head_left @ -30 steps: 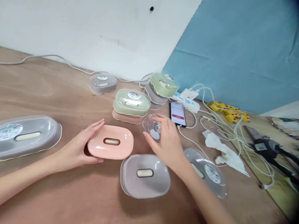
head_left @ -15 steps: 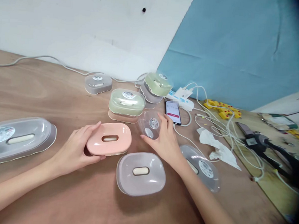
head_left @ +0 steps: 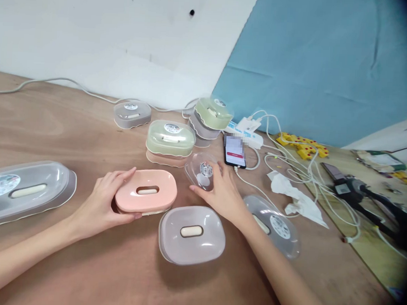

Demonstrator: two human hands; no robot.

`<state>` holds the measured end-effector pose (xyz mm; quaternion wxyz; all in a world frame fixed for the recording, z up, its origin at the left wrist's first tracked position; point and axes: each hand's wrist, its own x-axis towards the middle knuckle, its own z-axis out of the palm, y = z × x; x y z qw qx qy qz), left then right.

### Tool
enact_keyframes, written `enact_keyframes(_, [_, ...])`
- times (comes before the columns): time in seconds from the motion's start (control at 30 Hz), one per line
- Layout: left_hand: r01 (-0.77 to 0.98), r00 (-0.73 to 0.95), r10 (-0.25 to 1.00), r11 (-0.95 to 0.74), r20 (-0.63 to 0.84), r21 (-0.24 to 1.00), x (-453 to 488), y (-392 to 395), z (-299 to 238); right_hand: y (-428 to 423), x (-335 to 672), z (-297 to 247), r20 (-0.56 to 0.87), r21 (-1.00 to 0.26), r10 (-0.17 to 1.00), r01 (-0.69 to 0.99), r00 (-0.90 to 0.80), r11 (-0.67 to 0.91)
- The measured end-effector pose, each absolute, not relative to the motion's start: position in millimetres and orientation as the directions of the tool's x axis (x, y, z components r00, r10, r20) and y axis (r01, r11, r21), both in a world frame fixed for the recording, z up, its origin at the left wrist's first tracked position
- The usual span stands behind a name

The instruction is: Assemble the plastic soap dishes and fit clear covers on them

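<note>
My left hand (head_left: 101,204) grips the left end of a pink oval soap dish (head_left: 146,196), thumb under its front edge and fingers along the back. My right hand (head_left: 223,194) holds a small clear plastic lid (head_left: 202,171) with a round sticker, tilted up off the table just right of the pink dish. In front of both lies a grey oval dish (head_left: 192,234) with a cream slot in its top.
A large clear-lidded dish (head_left: 24,192) lies far left; another clear lid (head_left: 276,225) sits under my right forearm. Green (head_left: 170,139) and grey stacked dishes (head_left: 208,118), a phone (head_left: 234,150), a power strip (head_left: 247,130), white cables and crumpled tissue (head_left: 295,198) crowd the back right.
My left hand closed its grip on the pink dish. My right hand with the clear lid drew slightly back and left; the camera view shifted a little.
</note>
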<state>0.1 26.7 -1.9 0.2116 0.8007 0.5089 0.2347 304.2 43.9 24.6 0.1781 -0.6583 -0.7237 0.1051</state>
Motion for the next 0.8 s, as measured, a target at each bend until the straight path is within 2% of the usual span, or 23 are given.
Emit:
enact_keyframes(0.27, [0.726,0.404,0.892,-0.448,0.204,0.521,0,24,-2,45,302,26,0.092,-0.434,0.996,0.900,0.012,0.029])
enact_keyframes(0.5, [0.772,0.425,0.887,-0.459,0.180,0.439,-1,24,-4,50,303,20,0.231,-0.471,0.969,0.882,0.084,0.036])
enact_keyframes(0.67, [0.771,0.443,0.875,-0.483,0.195,0.416,-1,25,-4,49,304,22,0.430,-0.481,0.899,0.864,0.087,0.147])
enact_keyframes(0.8, [0.757,0.425,0.884,-0.464,0.192,0.460,-1,25,-3,42,297,31,0.523,-0.463,0.851,0.824,-0.044,0.327])
